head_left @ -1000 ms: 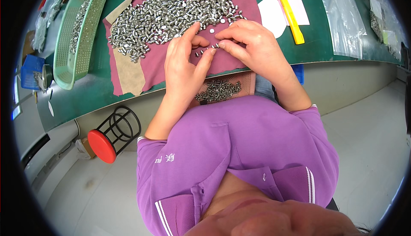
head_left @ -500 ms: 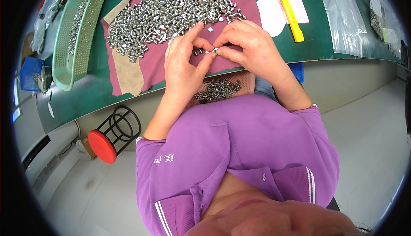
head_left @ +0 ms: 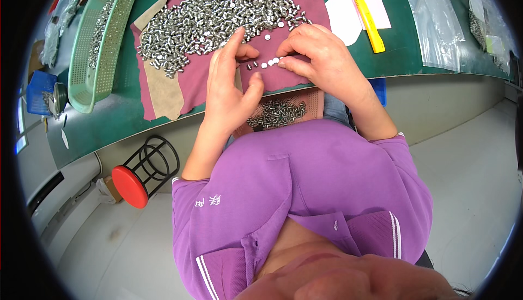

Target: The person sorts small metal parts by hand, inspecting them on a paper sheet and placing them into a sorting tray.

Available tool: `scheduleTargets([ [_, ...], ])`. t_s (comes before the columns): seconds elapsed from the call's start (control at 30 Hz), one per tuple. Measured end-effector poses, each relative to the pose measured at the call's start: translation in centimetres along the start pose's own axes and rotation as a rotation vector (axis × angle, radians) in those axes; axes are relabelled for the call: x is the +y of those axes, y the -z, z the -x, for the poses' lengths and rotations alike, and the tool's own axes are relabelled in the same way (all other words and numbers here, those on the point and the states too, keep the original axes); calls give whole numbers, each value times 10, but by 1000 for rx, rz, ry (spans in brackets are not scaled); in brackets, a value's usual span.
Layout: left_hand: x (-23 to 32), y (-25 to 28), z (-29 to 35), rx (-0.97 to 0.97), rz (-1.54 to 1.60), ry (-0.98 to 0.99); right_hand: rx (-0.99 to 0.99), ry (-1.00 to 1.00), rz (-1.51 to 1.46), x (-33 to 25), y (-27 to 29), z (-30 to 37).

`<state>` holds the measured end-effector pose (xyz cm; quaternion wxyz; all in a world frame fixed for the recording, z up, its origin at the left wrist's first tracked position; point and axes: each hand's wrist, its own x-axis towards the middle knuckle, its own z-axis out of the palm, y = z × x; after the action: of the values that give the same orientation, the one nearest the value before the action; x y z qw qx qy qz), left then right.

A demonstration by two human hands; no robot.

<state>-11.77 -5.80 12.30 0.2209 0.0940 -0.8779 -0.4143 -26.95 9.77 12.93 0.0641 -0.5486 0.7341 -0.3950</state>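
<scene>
A short row of small metal parts [head_left: 271, 62], their round white-looking ends facing up, lies on the maroon cloth [head_left: 188, 87] between my hands. At the row's right end, the thumb and forefinger of my right hand [head_left: 321, 57] close on one small metal part, mostly hidden by the fingertips. To the left of the row, my left hand [head_left: 229, 79] holds nothing, its thumb and fingers spread apart. A couple of loose dark-sided parts [head_left: 252, 66] lie by its fingers. Beyond both hands spreads a large heap of the same shiny metal parts [head_left: 218, 19].
On the left stands a green perforated basket [head_left: 87, 96] with metal parts inside. A pink basket [head_left: 313, 109] of parts sits below the table edge. A yellow utility knife [head_left: 370, 25] lies on paper at right, beside clear plastic bags [head_left: 436, 28]. A red-topped stool [head_left: 129, 185] stands lower left.
My left hand has let go at the row and drawn back left, its fingers opening. The row of white-ended parts now shows between the hands. My right hand stays nearly in place.
</scene>
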Motion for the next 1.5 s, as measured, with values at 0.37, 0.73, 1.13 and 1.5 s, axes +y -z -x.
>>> scheduleTargets([
  [0.37, -13, -5, 4, 231, 204, 43, 18, 14, 5, -16, -8, -4],
  [0.73, -9, -1, 6, 213, 86, 59, -28, 69, 3, -20, -19, 3],
  [1.13, -2, -9, -3, 124, -308, -56, 78, 74, 74, -17, -14, -20],
  [1.5, -5, 1, 3, -29, 23, -60, -35, -51, -43, -11, -10, -8],
])
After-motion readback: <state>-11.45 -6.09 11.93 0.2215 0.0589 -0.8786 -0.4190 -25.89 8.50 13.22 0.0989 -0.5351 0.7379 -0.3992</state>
